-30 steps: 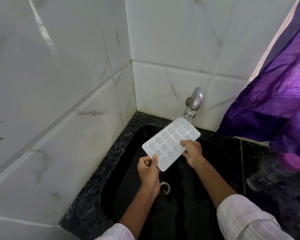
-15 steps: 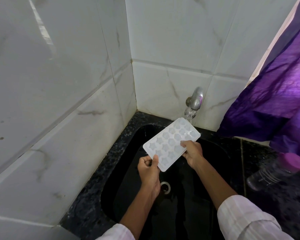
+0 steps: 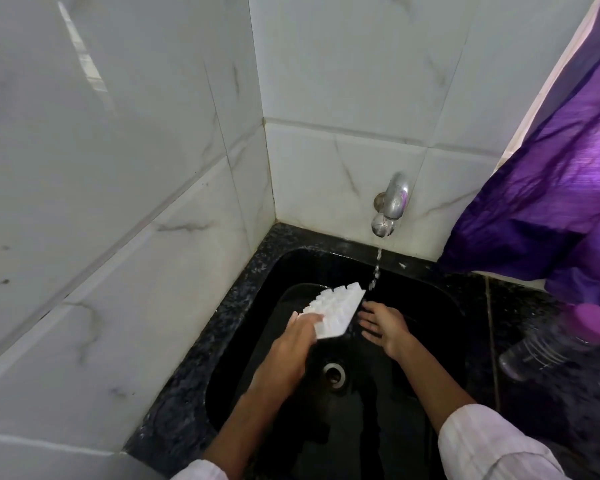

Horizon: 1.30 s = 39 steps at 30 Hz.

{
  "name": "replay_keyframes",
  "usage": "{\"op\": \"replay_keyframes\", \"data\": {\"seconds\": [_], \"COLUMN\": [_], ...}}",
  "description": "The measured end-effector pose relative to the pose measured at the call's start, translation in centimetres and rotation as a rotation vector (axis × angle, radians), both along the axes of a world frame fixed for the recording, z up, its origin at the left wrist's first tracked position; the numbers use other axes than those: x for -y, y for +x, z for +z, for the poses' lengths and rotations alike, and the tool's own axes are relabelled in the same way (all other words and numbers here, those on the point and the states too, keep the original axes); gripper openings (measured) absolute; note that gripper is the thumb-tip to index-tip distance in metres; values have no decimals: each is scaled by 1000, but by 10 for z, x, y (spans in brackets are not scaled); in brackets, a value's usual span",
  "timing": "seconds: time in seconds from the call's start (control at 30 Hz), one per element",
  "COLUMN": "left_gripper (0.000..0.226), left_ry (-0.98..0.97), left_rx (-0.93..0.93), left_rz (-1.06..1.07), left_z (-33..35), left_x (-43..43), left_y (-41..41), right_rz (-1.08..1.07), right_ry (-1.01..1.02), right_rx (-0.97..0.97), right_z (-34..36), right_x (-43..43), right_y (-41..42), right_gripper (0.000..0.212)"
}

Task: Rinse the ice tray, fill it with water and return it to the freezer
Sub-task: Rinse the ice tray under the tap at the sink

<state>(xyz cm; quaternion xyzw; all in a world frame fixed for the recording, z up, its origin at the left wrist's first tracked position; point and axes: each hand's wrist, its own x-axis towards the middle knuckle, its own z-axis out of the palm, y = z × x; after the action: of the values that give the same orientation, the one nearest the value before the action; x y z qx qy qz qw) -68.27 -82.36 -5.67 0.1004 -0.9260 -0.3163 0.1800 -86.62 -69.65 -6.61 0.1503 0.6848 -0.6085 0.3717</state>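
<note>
The white ice tray (image 3: 333, 311) is turned over low inside the black sink (image 3: 257, 306), its moulded underside facing up and left. My left hand (image 3: 297, 336) grips its near end. My right hand (image 3: 383, 323) is off the tray, just to its right, fingers spread and empty. A thin stream of water (image 3: 376, 268) runs from the metal tap (image 3: 392, 202) on the back wall and falls just past the tray's far corner.
The drain (image 3: 334, 374) lies below the hands. A clear bottle with a purple cap (image 3: 561, 342) lies on the black counter at right. A purple curtain (image 3: 551, 185) hangs at upper right. White tiled walls close the left and back.
The tray was held face up under the tap by both hands. Now it is flipped over and lowered into the sink, held by my left hand only; my right hand has let go.
</note>
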Motion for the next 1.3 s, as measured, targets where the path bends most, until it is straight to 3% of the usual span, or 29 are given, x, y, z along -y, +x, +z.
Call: {"op": "replay_keyframes", "data": {"seconds": [0.03, 0.1, 0.2, 0.3, 0.4, 0.5, 0.63, 0.8, 1.1, 1.3], "left_gripper": [36, 37, 27, 7, 17, 9, 7, 8, 8, 7], "left_ry": [-124, -180, 32, 387, 775, 1157, 1410, 1493, 1492, 1385], "left_rx": [-13, 60, 80, -66, -58, -123, -183, -117, -63, -42], "left_rz": [-72, -99, 110, 416, 674, 697, 682, 642, 590, 513], "left_z": [-3, -14, -24, -26, -13, -1, 9, 14, 10, 10], "left_x": [2, 4, 5, 4, -5, -17, -37, -56, -64, -66], "left_y": [2, 5, 9, -3, -26, -48, -71, -83, -82, -79], "right_rz": [-6, -27, -76, -127, -170, -209, -283, -398, -449, -415], "right_ry": [13, 34, 47, 50, 50, 53, -33, -98, 49, 192], "right_rx": [-5, -11, -16, -41, -60, -82, -38, -62, -147, -161], "right_z": [-2, -4, -3, 1, 6, 15, 21, 29, 28, 36], "right_x": [-2, -7, -15, -21, -25, -25, -23, -18, -7, 2], "right_y": [1, 3, 5, 3, -1, -4, -7, -16, -16, -13], "right_gripper": [16, 18, 13, 18, 21, 40, 71, 66, 109, 143]}}
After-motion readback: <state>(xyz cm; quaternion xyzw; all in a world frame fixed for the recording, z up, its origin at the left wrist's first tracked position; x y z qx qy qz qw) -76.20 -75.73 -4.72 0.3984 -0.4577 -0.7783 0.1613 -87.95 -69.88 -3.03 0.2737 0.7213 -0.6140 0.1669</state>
